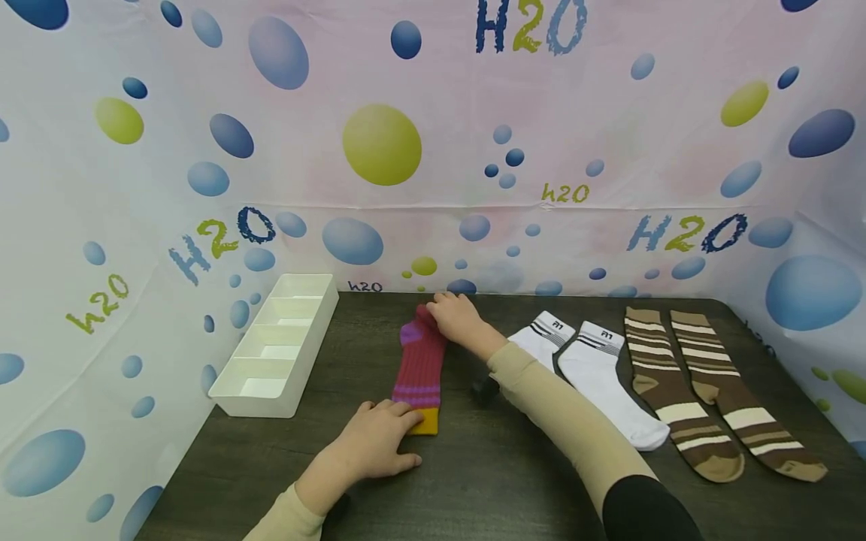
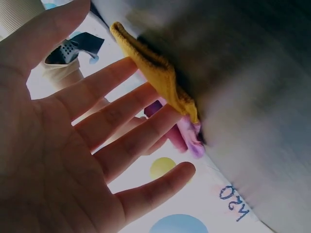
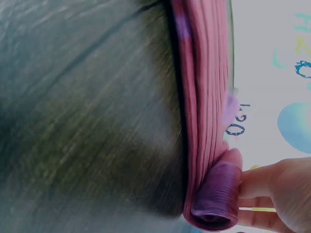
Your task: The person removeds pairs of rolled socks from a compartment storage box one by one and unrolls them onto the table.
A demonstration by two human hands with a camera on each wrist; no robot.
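A red ribbed sock point(image 1: 417, 364) with purple stripes, a purple heel and a yellow cuff lies lengthwise on the dark table, layered along its side in the right wrist view. Its far end is rolled over into a small purple curl point(image 3: 216, 194). My right hand point(image 1: 462, 321) holds that rolled end, fingers bent against it. At the near end, my left hand point(image 1: 375, 439) rests its fingertips on the yellow cuff point(image 2: 165, 82). Its fingers are spread and nearly straight, with the thumb apart from the sock.
On the left stands a white box point(image 1: 304, 368) with several compartments. White socks point(image 1: 602, 383) with black stripes lie right of the red sock, partly behind my right sleeve. Brown striped socks point(image 1: 683, 406) lie farther right. A patterned cloth backdrop point(image 1: 446, 248) rises behind the table point(image 1: 473, 481).
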